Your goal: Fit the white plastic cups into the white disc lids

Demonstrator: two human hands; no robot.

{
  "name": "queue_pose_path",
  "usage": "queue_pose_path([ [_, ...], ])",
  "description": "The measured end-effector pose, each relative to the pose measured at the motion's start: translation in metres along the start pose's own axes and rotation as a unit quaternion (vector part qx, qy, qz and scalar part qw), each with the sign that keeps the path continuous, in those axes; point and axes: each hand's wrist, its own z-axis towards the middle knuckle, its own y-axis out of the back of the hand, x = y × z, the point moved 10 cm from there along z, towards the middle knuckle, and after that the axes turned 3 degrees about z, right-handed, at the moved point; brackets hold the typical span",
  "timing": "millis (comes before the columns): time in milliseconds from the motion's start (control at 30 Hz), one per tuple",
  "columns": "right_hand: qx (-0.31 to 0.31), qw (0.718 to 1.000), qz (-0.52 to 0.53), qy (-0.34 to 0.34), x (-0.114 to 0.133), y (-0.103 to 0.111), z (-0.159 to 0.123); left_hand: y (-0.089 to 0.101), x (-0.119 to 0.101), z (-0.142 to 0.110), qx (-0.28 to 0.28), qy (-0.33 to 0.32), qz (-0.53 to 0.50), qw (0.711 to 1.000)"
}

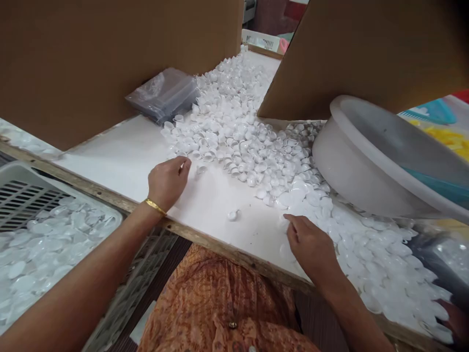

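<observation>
My left hand (169, 181) is over the white tabletop at the near edge of a heap of small white plastic cups (234, 127). Its fingers are curled together, and what they hold, if anything, is hidden. One cup (201, 169) lies just beyond its fingertips. A single cup (232, 215) sits apart on the table between my hands. My right hand (311, 244) is beside a spread of small white plastic plates (351, 244). Its thumb and forefinger are at a pale round piece that blends with the tabletop, apparently one of these plates.
Brown cardboard panels (110, 58) (366, 58) stand at left and right. Clear plastic packets (164, 95) lie by the left one. A large grey basin (344, 161) is tilted at right. A slatted crate (25, 195) of white pieces stands below the wooden table edge (110, 195).
</observation>
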Motion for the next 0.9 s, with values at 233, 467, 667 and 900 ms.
queue_pose_path([
  [233,0.104,0.902,0.39,-0.15,0.029,-0.039,0.027,-0.051,-0.086,-0.082,0.298,-0.166,-0.182,0.922],
  [467,0.174,0.842,0.49,-0.143,0.067,-0.087,0.038,-0.05,-0.08,-0.091,0.282,-0.096,-0.253,0.92],
  [667,0.171,0.806,0.539,-0.174,0.067,-0.103,0.029,-0.068,-0.067,-0.088,0.299,0.026,-0.36,0.884],
  [900,0.165,0.8,0.555,-0.159,0.07,-0.109,0.029,-0.084,-0.064,-0.088,0.324,0.078,-0.4,0.854],
])
